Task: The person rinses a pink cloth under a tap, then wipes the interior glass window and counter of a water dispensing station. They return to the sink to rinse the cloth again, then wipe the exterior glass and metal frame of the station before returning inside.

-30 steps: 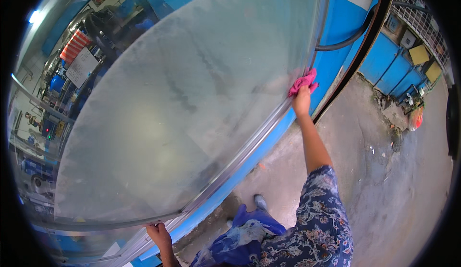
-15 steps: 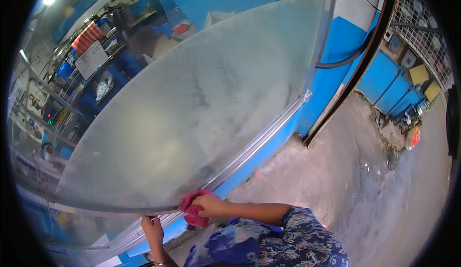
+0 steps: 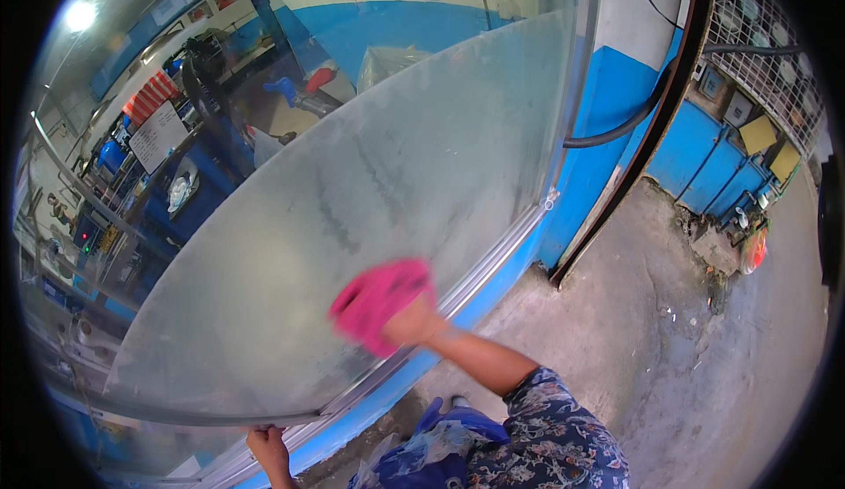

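A large frosted glass pane (image 3: 264, 269) in a metal frame fills the middle of the view, with faint dark streaks on its surface. My right hand (image 3: 412, 322) is closed on a pink cloth (image 3: 374, 300), which lies against the lower part of the pane and is smeared by motion. At the pane's bottom edge, my left hand (image 3: 268, 449) has its fingers curled at the metal frame (image 3: 211, 420); the fingertips are partly hidden. Below the pane runs a silver sliding track (image 3: 493, 264).
Through clear glass at the left show shelves with a whiteboard (image 3: 158, 135) and a red-striped cloth (image 3: 150, 95). A black hose (image 3: 616, 139) crosses the blue wall (image 3: 607, 93) at the right. Concrete floor (image 3: 607, 330) stretches right, with an orange-red bag (image 3: 753, 251) farther off.
My right hand has moved the pink cloth up from the frame's bottom edge onto the pane. My left hand stays at the frame, lower in view as the view has shifted.
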Action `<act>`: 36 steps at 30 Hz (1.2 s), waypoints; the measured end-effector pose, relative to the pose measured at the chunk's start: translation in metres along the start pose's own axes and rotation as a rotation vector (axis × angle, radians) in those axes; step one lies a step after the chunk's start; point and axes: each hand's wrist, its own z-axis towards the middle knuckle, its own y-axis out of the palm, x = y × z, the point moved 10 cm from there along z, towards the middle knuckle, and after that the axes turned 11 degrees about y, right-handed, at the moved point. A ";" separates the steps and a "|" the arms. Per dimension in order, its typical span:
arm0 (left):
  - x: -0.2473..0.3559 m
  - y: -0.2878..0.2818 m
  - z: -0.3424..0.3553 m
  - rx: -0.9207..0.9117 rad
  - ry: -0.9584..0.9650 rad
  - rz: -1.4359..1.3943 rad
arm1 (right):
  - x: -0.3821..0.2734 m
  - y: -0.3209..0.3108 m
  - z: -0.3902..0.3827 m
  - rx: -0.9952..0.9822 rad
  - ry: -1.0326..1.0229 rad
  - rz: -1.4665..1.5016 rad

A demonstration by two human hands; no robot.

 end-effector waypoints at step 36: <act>0.236 0.324 -0.075 -1.103 0.435 -0.350 | 0.235 -0.133 -0.032 0.573 0.502 -0.234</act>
